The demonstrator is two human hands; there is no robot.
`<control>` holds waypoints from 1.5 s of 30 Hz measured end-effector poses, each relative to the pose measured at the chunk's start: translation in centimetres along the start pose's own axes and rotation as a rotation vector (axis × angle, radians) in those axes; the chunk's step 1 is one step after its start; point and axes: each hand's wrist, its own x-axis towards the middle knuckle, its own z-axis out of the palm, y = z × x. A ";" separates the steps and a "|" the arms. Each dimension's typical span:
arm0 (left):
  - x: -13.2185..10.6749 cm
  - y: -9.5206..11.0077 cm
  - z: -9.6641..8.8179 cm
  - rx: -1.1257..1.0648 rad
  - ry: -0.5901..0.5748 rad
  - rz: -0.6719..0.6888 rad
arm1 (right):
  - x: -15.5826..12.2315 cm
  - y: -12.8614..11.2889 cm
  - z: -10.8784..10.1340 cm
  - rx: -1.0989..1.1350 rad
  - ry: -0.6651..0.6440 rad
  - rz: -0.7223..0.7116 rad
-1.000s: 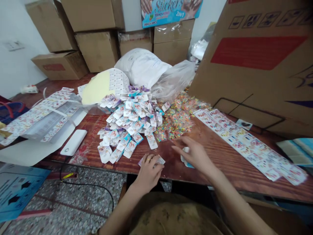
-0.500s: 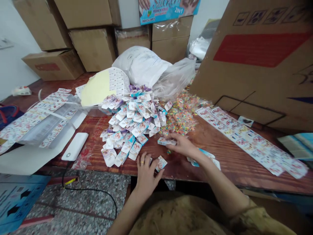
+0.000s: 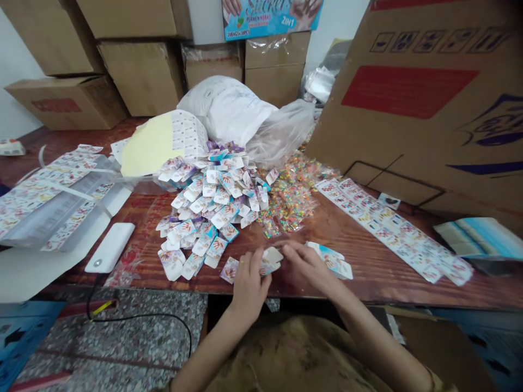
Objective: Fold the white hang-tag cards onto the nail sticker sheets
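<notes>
Near the table's front edge, my left hand [image 3: 250, 283] is closed around a small printed box [image 3: 269, 263] whose white end flap stands up. My right hand [image 3: 308, 265] is at the box's right side, fingers bent together by the flap; whatever they hold is hidden. Another small box [image 3: 229, 269] with a purple print lies just left of my left hand. Flat blue-and-white cartons [image 3: 333, 261] lie beyond my right wrist. A heap of small boxes [image 3: 216, 207] rises behind my left hand. Small clear packets of colourful candy [image 3: 290, 196] spread to the right of the heap.
Sticker sheets [image 3: 392, 228] lie at right, before a large cardboard box [image 3: 408, 120]. At left are a white power bank [image 3: 110, 247] with a cable and more printed sheets [image 3: 61, 190]. A white sack [image 3: 229, 109] and stacked cartons [image 3: 143, 76] stand behind.
My right hand has come back from the candy's edge to meet my left. The small box is now in my left hand with its flap up. The view has shifted right.
</notes>
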 end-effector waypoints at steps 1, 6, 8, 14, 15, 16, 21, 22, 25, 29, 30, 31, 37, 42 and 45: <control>0.3 0.0 0.0 -0.053 0.013 -0.046 | 0.4 0.5 -0.2 -0.049 0.042 -0.004; 1.5 0.2 -0.3 -0.257 0.047 -0.189 | 1.6 2.3 0.4 -0.461 0.000 -0.070; 1.9 0.7 -0.4 -0.327 0.042 -0.249 | 1.8 2.6 0.0 -0.542 0.042 -0.108; 2.5 2.4 -0.1 -0.601 -0.003 -0.401 | 1.9 7.0 -12.0 -0.826 0.349 0.224; 2.6 2.6 0.0 -0.622 -0.009 -0.414 | 1.6 8.3 -14.8 -0.880 0.393 0.312; 2.7 2.9 0.2 -0.637 -0.014 -0.424 | 1.3 9.5 -17.3 -0.916 0.426 0.379; 3.4 4.1 1.0 -0.639 -0.031 -0.430 | -0.6 14.8 -24.2 -1.002 0.376 0.623; 3.5 4.3 1.1 -0.633 -0.032 -0.422 | -1.0 15.5 -24.4 -1.008 0.347 0.631; 3.6 4.9 0.9 -0.635 -0.064 -0.401 | -2.0 16.8 -24.0 -1.026 0.280 0.598; 3.7 5.3 1.1 -0.636 -0.123 -0.411 | -2.8 17.6 -22.9 -1.031 0.257 0.516; 3.7 5.3 1.2 -0.620 -0.123 -0.414 | -2.8 17.7 -22.7 -1.026 0.265 0.501; 3.7 5.3 1.4 -0.598 -0.115 -0.415 | -2.8 17.8 -22.6 -1.020 0.279 0.492; 3.9 5.3 1.8 -0.588 -0.025 -0.403 | -2.6 17.1 -22.2 -0.974 0.433 0.439; 5.3 7.0 1.3 -0.762 -0.074 -0.416 | -2.4 13.8 -21.0 -0.767 0.700 0.227; 6.8 9.4 1.7 -0.952 -0.187 -0.468 | -2.4 10.3 -19.0 -0.512 0.781 0.018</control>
